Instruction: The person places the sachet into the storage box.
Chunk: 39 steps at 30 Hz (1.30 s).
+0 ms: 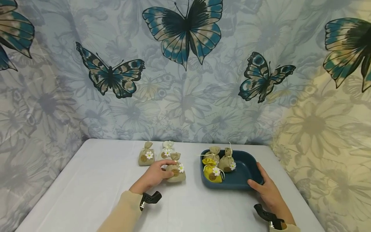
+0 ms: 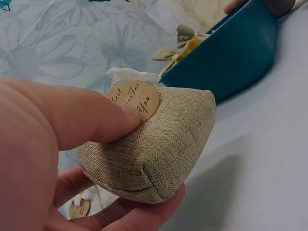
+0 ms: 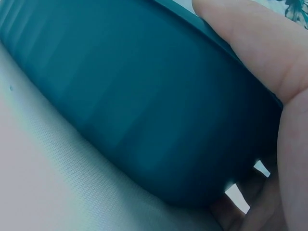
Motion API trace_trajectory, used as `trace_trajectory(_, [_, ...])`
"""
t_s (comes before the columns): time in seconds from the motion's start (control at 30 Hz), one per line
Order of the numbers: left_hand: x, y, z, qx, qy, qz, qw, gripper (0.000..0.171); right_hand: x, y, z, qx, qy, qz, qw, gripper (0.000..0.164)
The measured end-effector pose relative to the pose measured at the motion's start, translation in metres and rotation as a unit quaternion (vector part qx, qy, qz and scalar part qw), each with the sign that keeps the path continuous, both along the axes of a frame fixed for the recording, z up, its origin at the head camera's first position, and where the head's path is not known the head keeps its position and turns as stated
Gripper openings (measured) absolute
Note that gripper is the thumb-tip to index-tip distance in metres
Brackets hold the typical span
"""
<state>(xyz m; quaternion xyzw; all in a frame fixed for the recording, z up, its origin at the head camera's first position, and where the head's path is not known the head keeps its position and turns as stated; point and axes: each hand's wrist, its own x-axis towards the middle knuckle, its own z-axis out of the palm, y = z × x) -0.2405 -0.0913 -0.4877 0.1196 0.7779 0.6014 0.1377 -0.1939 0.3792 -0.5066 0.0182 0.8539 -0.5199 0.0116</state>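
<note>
My left hand grips a beige cloth sachet, which carries a white daisy and a round brown tag. In the left wrist view the thumb lies over the tag and the other fingers curl beneath the sachet. The right hand holds the near right corner of a dark blue tray, its thumb over the rim and its fingers round the outer wall. At the tray's left end sit a yellow sachet and two beige ones, the nearer being this beige sachet.
Behind the left hand, another beige sachet and a white sachet stand on the white-covered table. A butterfly-print cloth hangs behind the table and along its sides.
</note>
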Motion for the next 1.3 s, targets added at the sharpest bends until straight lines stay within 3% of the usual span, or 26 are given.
trace_trajectory(0.37, [-0.002, 0.016, 0.018, 0.041, 0.017, -0.006, 0.9990, 0.040, -0.002, 0.001, 0.004, 0.008, 0.000, -0.005, 1.000, 0.099])
trace_trajectory(0.63, [-0.003, 0.032, 0.029, 0.055, 0.017, -0.032, 0.9978, 0.039, -0.003, -0.001, 0.003, -0.015, -0.001, -0.002, 1.000, 0.099])
trace_trajectory(1.0, [-0.004, 0.070, 0.047, 0.056, 0.041, -0.069, 0.9952, 0.037, -0.001, 0.002, -0.001, -0.028, -0.010, 0.001, 1.000, 0.099])
trace_trajectory(1.3, [-0.004, 0.101, 0.053, 0.067, 0.052, -0.093, 0.9920, 0.036, -0.001, 0.002, -0.001, -0.027, -0.003, 0.004, 1.000, 0.098])
